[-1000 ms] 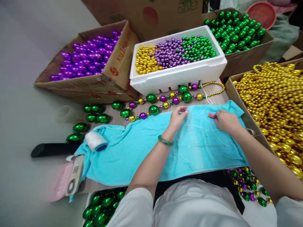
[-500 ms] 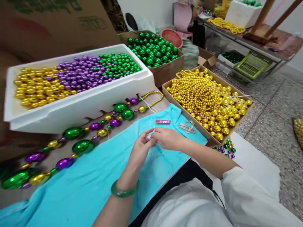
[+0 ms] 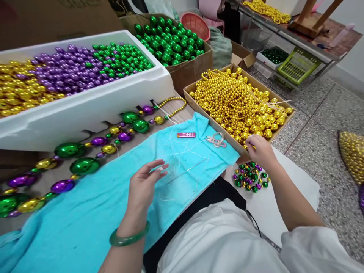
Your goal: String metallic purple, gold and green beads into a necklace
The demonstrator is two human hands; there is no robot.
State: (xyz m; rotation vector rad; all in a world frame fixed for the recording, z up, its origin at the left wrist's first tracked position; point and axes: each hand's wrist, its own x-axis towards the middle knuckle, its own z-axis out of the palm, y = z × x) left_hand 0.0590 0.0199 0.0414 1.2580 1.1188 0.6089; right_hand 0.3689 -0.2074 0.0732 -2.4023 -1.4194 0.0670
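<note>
My left hand [image 3: 145,178], with a green bangle [image 3: 129,237] at its wrist, hovers above the turquoise towel [image 3: 110,201]. Its thumb and fingers pinch around a small whitish bit that I cannot identify. Thin white thread [image 3: 178,151] lies in loose loops on the towel beside it. A long, thin, straight strand or needle [image 3: 184,172] rests at a slant there. My right hand [image 3: 260,149] is closed at the near edge of the cardboard box of gold beads [image 3: 233,110]; what its fingers hold is hidden.
A purple-pink packet [image 3: 186,135] and pink-handled thread snips [image 3: 216,141] lie on the towel. Behind it, a bead garland [image 3: 85,165] runs along a white foam box [image 3: 113,102]. Green beads fill another carton [image 3: 190,72]. A mixed bead cluster [image 3: 251,176] lies at right.
My hands were together over the towel and have separated. The right went right to the gold bead box; the left moved slightly left and down. The camera view has shifted.
</note>
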